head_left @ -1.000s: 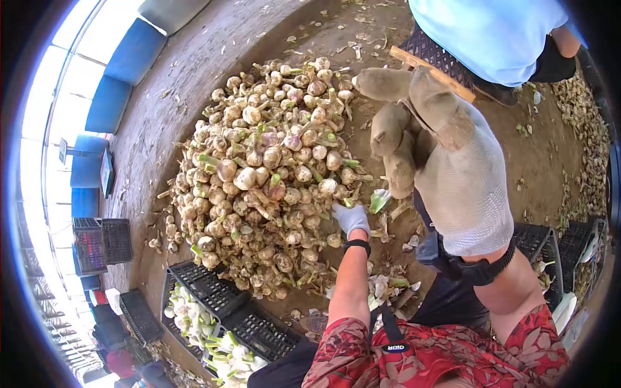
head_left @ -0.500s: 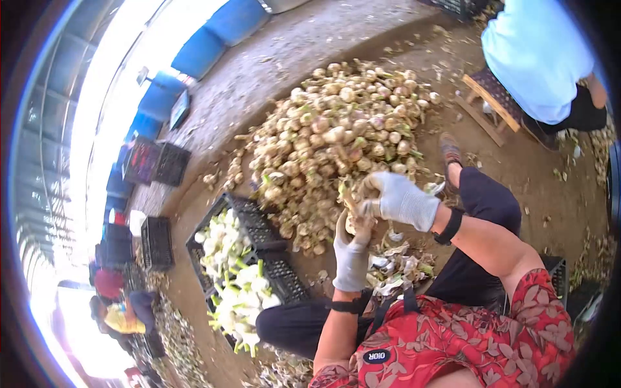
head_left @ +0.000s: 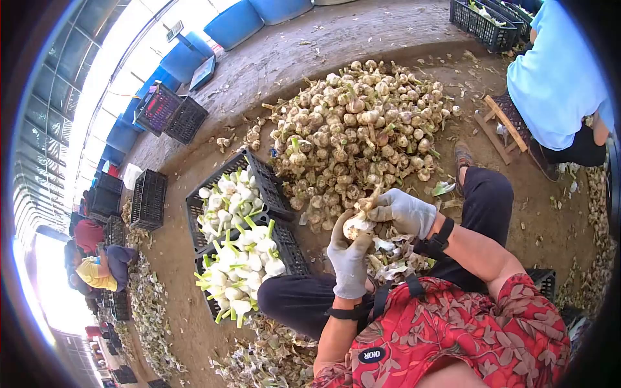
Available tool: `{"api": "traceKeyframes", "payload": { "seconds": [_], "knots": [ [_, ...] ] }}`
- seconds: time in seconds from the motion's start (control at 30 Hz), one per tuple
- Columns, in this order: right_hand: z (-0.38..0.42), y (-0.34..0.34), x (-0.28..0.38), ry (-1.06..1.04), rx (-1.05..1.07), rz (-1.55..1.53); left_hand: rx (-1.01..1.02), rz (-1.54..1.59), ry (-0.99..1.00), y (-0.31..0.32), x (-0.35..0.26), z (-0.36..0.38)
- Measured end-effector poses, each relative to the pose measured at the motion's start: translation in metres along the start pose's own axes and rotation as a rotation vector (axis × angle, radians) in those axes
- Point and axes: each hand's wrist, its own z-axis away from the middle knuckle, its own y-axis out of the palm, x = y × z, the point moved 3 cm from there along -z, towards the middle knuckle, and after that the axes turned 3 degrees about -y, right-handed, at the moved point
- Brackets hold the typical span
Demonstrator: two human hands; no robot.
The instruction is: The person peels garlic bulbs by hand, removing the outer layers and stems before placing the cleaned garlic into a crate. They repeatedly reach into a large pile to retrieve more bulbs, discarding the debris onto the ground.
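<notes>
A garlic bulb (head_left: 357, 226) with dry, loose outer skin is between my two gloved hands, above my lap. My left hand (head_left: 349, 260), in a pale glove, wraps its fingers around the bulb's lower left side. Closed at the top right, my right hand (head_left: 406, 215) pinches the dry skin and stalk of the same bulb; its fingertips are partly hidden. Beyond them spreads a large heap of unpeeled garlic (head_left: 362, 136). To the left, cleaned white garlic bulbs (head_left: 242, 258) with green stems fill black plastic crates (head_left: 291, 249).
Peeled skins (head_left: 394, 258) lie under my hands, with more husks (head_left: 272, 355) by my leg. A person in a light blue top (head_left: 559, 77) sits at the right near a wooden stool (head_left: 508, 123). Blue barrels (head_left: 233, 24) and stacked crates (head_left: 171, 113) stand at the back left.
The view has swung, so the heap and crates appear farther right. My right hand has come slightly lower and closer to my left hand, and the bulb shows more plainly.
</notes>
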Motion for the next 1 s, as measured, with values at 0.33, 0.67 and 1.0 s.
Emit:
{"api": "traceKeyframes", "payload": {
  "seconds": [0.33, 0.67, 1.0],
  "knots": [
    [0.013, 0.001, 0.003, -0.124, -0.126, 0.389, -0.104, -0.949, 0.661, 0.014, 0.000, 0.003],
    [0.030, -0.009, -0.011, -0.103, -0.306, 0.496, -0.125, -0.600, 0.324, 0.010, 0.032, 0.004],
    [0.029, -0.011, -0.053, -0.253, -0.416, 0.518, 0.050, 0.163, -0.420, -0.009, 0.055, -0.021]
  ]
}}
